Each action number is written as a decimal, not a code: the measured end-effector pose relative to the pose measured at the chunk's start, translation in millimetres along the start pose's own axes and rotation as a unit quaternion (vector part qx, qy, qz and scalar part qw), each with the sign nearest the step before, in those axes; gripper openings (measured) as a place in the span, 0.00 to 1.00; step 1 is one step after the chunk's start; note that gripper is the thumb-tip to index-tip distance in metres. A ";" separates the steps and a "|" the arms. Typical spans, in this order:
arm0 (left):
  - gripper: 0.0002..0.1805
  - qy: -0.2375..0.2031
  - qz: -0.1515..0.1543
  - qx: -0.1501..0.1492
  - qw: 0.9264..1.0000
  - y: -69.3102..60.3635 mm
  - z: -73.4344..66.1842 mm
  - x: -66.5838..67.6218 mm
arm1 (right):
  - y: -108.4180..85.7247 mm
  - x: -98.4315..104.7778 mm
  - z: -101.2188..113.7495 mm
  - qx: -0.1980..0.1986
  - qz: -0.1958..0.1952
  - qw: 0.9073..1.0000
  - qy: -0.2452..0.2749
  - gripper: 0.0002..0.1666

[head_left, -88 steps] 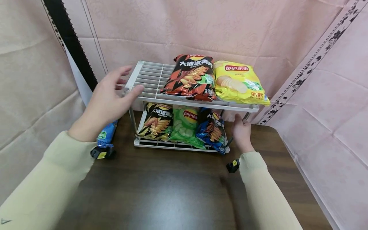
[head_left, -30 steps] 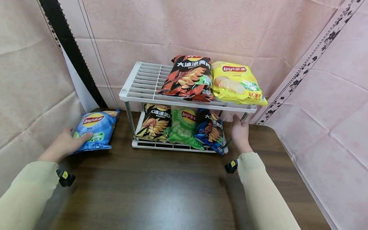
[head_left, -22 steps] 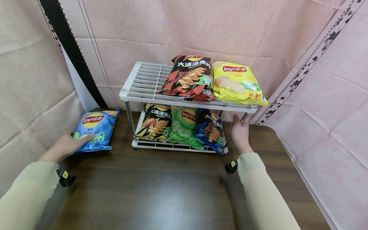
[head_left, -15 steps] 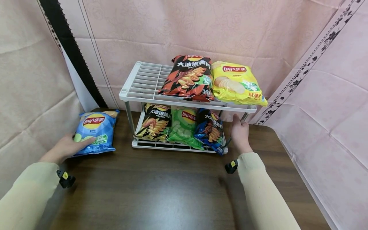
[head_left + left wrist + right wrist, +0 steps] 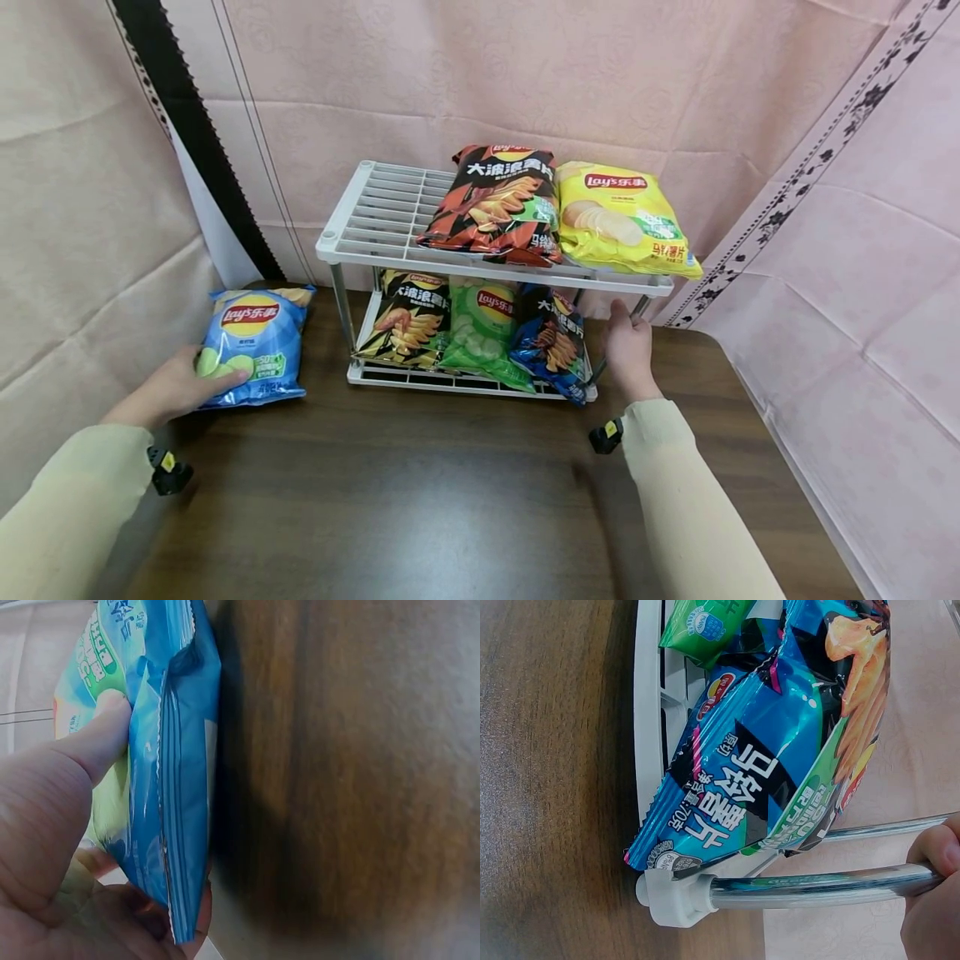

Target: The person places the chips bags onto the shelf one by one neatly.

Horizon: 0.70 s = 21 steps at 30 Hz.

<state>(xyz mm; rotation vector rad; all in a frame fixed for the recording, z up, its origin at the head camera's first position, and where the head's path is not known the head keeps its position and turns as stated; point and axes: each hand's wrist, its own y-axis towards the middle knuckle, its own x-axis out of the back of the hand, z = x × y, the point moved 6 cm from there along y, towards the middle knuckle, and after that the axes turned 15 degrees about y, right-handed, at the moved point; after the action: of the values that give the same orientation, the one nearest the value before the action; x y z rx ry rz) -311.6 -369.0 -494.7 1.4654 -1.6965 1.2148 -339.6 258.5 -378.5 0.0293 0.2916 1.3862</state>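
Note:
At the left of the table, my left hand (image 5: 171, 388) grips a blue bag of Lay's potato chips (image 5: 272, 340) by its lower left side. In the left wrist view the thumb presses the front of the bag, with fingers curled behind it. On the right, my right hand (image 5: 628, 346) holds the front right metal post (image 5: 817, 891) of a white two-tier rack (image 5: 378, 227). Beside that post, a dark blue chip bag (image 5: 757, 765) leans on the lower shelf, its bottom corner poking past the front edge.
Red-black (image 5: 495, 204) and yellow (image 5: 626, 221) chip bags lie on the upper shelf's middle and right; its left part shows bare slats. Below are black-gold (image 5: 412, 321) and green (image 5: 486, 333) bags. Pink cloth (image 5: 480, 67) hangs behind the wooden table (image 5: 420, 492).
My left hand has left the rack's upper left corner and come down to the blue chip bag, which has turned slightly and shifted a little. My right hand stays on the post.

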 end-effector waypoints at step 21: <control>0.60 0.014 0.089 -0.024 0.996 -7.6 -12.6 9.2 | -0.6 -3.7 0.8 -0.004 0.017 1.000 0.021 0.35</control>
<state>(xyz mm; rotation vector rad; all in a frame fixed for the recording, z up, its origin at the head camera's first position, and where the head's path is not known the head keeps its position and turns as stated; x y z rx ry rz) -308.0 -361.4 -479.5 1.2842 -1.8562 1.2712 -339.4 254.9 -377.2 -0.0016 0.3213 1.4232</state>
